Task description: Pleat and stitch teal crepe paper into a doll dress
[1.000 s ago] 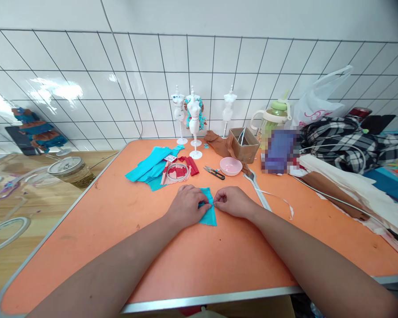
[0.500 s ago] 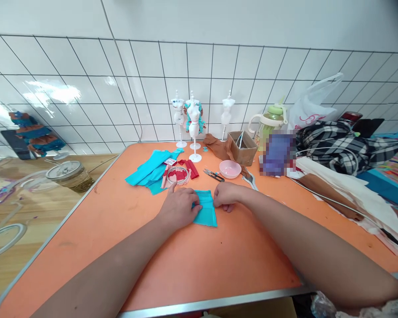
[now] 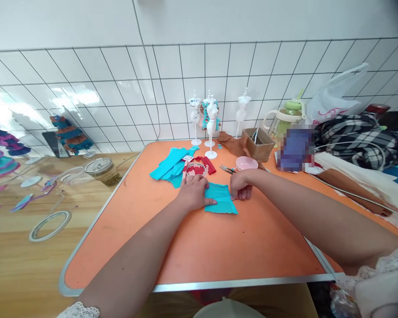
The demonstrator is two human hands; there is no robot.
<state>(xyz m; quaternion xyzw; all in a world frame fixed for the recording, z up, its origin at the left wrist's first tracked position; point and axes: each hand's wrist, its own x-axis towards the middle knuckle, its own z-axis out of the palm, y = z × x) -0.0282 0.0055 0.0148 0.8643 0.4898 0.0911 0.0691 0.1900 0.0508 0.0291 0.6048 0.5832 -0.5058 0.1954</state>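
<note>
A small turquoise piece of cloth point(image 3: 220, 204) lies flat on the orange table between my hands, creased across its width. My left hand point(image 3: 193, 194) rests over its left edge, fingers spread forward and thumb stretched out on top. At the upper right edge of the cloth is my right hand point(image 3: 241, 184), closed with the fingers curled under. Whatever its fingertips pinch is hidden. Just beyond my left fingers, a clear ring-shaped roll of tape point(image 3: 204, 171) sits on red and pink fabric scraps point(image 3: 210, 165). Thread snips point(image 3: 228, 169) lie beyond my right hand.
More turquoise cloth point(image 3: 169, 165) lies back left. Small white dress forms point(image 3: 212, 121) stand near the tiled wall. A pink bowl point(image 3: 246, 163), cardboard box point(image 3: 259, 148) and green-lidded jug point(image 3: 289, 119) are at the back right. A lidded jar point(image 3: 104, 171) stands left on the wooden surface.
The view has turned left, so everything sits further right in it. My left thumb now stretches out over the cloth. My right hand stays closed at its right edge.
</note>
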